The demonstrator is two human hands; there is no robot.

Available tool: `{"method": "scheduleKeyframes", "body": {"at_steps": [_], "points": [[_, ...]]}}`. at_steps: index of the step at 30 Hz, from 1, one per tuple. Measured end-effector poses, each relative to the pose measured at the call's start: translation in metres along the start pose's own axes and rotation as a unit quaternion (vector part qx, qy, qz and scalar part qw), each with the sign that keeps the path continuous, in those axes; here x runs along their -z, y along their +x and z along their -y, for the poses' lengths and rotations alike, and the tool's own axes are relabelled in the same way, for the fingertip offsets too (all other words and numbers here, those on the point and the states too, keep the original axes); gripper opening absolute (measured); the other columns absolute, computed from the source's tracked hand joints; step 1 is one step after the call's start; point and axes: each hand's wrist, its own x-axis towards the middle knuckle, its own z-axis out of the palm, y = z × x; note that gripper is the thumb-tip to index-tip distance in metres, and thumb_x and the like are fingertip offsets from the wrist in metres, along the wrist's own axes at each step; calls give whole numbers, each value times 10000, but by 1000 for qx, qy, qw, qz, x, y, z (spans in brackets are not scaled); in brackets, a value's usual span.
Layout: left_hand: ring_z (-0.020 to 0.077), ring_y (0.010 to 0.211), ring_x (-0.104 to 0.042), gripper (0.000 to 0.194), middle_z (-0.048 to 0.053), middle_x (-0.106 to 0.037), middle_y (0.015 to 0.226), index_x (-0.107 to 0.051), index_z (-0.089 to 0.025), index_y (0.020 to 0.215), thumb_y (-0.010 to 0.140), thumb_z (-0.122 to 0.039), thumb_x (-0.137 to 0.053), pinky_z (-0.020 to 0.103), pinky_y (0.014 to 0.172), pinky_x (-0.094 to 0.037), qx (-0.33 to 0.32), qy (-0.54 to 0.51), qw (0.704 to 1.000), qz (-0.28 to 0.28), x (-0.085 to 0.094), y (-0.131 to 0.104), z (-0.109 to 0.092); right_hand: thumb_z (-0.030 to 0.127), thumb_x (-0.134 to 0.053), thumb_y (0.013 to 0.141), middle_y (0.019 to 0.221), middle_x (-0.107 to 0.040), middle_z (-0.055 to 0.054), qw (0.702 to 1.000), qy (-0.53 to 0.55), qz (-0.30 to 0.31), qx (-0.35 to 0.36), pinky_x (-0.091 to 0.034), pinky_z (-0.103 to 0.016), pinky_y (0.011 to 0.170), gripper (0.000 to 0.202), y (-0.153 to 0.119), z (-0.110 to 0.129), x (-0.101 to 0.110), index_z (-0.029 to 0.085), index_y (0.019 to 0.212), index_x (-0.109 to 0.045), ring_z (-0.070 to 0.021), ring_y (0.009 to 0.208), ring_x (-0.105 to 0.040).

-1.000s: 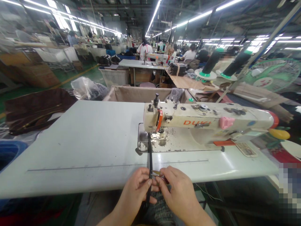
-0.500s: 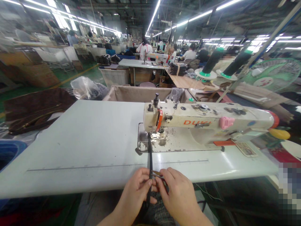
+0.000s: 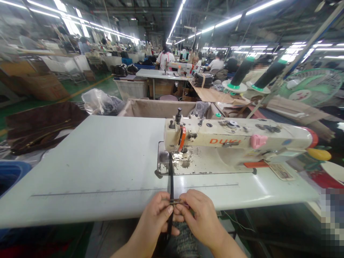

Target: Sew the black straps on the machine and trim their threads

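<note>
Pinches a black strip (image 3: 172, 179) in a closed grip of the left hand (image 3: 157, 215), at the front edge of the white counter (image 3: 107, 154). Holds a slim metal tool (image 3: 175, 201) (too small to tell which kind) in the right hand (image 3: 200, 213), also with a closed grip, across the strip near that edge. Runs the strip back to the sewing machine (image 3: 236, 139), by the counter's rear edge.

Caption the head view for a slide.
Left hand pinches a black strip leading to the sewing machine; the right hand holds a small tool across it.
</note>
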Motion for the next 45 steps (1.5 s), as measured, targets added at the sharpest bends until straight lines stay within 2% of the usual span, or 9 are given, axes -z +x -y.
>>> {"method": "scheduleKeyframes", "body": {"at_steps": [4, 13, 22, 27, 32, 36, 38, 41, 45], "points": [[293, 977, -791, 649, 57, -734, 992, -590, -212, 1183, 795, -632, -897, 310, 647, -639, 6, 4, 1000, 0, 0, -1, 0, 237, -610, 1031, 797, -665, -15, 999, 4, -26, -31, -412, -325, 693, 128, -1, -2, 0, 211, 925, -679, -206, 760, -613], [232, 987, -767, 536, 75, -749, 1050, -740, -194, 1201, 844, -561, -898, 350, 859, -632, 26, -70, 997, 29, 2, 1, -3, 413, -630, 932, 819, -651, 0, 950, 175, 23, -259, -440, -335, 724, 201, -3, 2, -7, 225, 961, -698, -218, 778, -610], [179, 857, -720, 539, 64, -741, 907, -789, -154, 1113, 699, -401, -1031, 304, 791, -612, 58, -123, 990, 30, -9, 4, -11, 639, -664, 877, 702, -427, 51, 897, 312, 18, -314, -329, -308, 674, 449, -10, 7, -3, 214, 753, -594, -169, 710, -402], [201, 867, -730, 439, 83, -778, 897, -761, -146, 941, 747, -471, -983, 306, 834, -578, 1, -12, 1000, 23, -9, 13, -11, 656, -687, 937, 737, -487, 38, 894, 331, 28, -301, -359, -299, 689, 472, -24, 8, -3, 195, 834, -697, -171, 731, -436], [193, 786, -707, 435, 79, -776, 838, -751, -142, 886, 762, -506, -954, 283, 762, -543, -59, 92, 994, 9, -12, 22, -9, 614, -778, 886, 915, -748, -35, 872, 400, 48, -278, -491, -353, 864, 421, -37, 5, -17, 214, 1011, -819, -247, 887, -638], [233, 847, -733, 446, 83, -760, 900, -713, -166, 954, 817, -552, -892, 334, 792, -592, -91, 124, 988, 21, -12, 31, -7, 581, -753, 880, 680, -523, 38, 870, 386, 14, -305, -398, -308, 691, 404, -38, -2, -20, 207, 741, -691, -174, 696, -473], [267, 918, -737, 409, 93, -741, 976, -694, -190, 1012, 893, -566, -802, 400, 843, -620, -151, 181, 971, -39, -9, 36, -12, 541, -725, 870, 662, -370, 63, 878, 360, 11, -314, -310, -301, 657, 413, -34, -4, -13, 223, 664, -562, -151, 675, -356], [316, 1196, -686, 244, 132, -715, 1270, -729, -230, 1160, 1008, -406, -654, 497, 1081, -548, -289, 347, 889, -82, -5, 43, -30, 500, -663, 856, 691, -304, 61, 894, 315, 27, -318, -262, -308, 662, 384, -26, -4, 5, 240, 653, -466, -153, 694, -303], [311, 1502, -499, 335, 71, -752, 1340, -769, -314, 1272, 1075, -224, -513, 490, 1258, -344, -368, 512, 770, 98, -6, 55, -62, 496, -600, 823, 689, -332, 47, 918, 221, 36, -327, -268, -321, 669, 341, -16, -6, 28, 251, 640, -448, -175, 702, -355]]}}
